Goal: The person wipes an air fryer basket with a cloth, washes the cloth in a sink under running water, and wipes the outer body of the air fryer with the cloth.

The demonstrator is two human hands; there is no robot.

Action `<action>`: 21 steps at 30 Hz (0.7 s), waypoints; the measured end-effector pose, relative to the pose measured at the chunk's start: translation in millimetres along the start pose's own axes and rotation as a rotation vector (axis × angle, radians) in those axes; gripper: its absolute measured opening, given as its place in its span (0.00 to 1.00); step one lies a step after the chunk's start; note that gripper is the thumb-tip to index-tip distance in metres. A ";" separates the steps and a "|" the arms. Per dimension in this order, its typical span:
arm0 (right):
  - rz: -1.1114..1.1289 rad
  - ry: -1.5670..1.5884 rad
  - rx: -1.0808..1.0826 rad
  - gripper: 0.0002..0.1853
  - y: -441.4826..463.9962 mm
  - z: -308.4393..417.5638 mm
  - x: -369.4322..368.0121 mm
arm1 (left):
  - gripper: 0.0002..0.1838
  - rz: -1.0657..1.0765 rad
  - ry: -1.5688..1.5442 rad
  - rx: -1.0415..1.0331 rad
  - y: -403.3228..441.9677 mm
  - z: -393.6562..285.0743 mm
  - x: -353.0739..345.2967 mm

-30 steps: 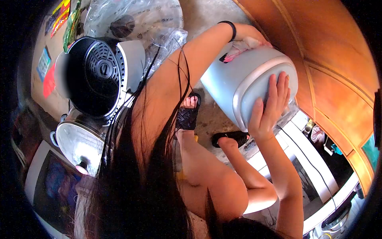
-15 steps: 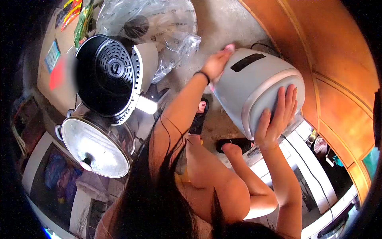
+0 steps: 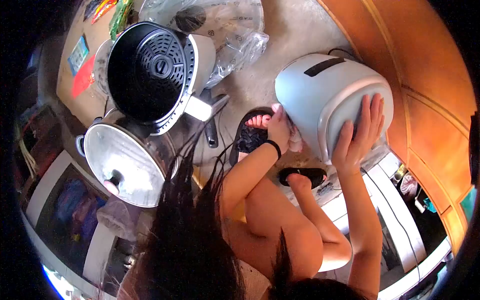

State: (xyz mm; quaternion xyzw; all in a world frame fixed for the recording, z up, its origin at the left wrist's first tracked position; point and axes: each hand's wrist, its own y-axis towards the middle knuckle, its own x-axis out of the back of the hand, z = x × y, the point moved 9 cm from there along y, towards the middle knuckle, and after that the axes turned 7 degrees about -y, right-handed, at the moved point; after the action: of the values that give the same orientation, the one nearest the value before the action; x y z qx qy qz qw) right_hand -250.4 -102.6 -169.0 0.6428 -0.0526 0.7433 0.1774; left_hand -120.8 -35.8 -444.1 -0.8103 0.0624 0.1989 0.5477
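A light grey air fryer body [image 3: 310,95] with a dark strip on its side stands on the floor, leaning at a slant in my view. My right hand [image 3: 360,135] lies flat on its rounded end, fingers stretched out. Low beside its near-left side, my left hand [image 3: 280,131], with a black band on the wrist, is closed on a pale pinkish cloth [image 3: 296,140]. The cloth is partly hidden by the hand and the fryer. Over to the left sits the pulled-out fryer drawer [image 3: 202,60] with a black slotted basket tray [image 3: 161,65] inside.
Below the drawer is a pot with a glass lid [image 3: 125,165]. Clear plastic wrap [image 3: 240,55] lies behind the drawer. Wooden cabinet doors [image 3: 425,75] rise on the right. My sandalled feet [image 3: 302,176] are close to the fryer; a cable [image 3: 390,205] runs at the lower right.
My left hand has moved from the fryer's upper far side down and toward me, along its near-left side. The right hand stays on the fryer's end. The whole view has shifted slightly.
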 end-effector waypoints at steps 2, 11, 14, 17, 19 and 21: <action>-0.037 0.001 0.006 0.27 -1.3 -0.6 1.9 | 0.13 0.144 -0.140 0.184 4.9 49.4 5.1; -0.108 0.011 -0.014 0.23 -8.4 -7.2 7.9 | 0.15 0.532 0.230 0.228 -119.9 -31.9 -44.0; -0.189 0.327 -0.062 0.20 -24.5 -8.3 53.7 | 0.18 0.666 0.120 0.185 -164.9 -88.7 -47.2; -0.120 0.660 -0.158 0.18 -57.3 0.7 110.6 | 0.20 0.727 -0.306 0.388 -215.3 -114.5 -49.0; 0.092 1.001 -0.331 0.18 -88.9 4.7 122.4 | 0.22 0.829 -0.378 0.477 -259.4 -124.2 -70.4; 0.209 1.258 -0.516 0.21 -120.0 10.6 136.8 | 0.26 0.912 -0.375 0.417 -303.2 -128.3 -98.0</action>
State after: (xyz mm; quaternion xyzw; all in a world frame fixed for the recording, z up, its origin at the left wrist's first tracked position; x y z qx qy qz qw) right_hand -215.8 32.7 -51.9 0.0177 -0.1767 0.9521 0.2490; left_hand -80.9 -45.5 -103.0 -0.5254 0.3477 0.5414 0.5568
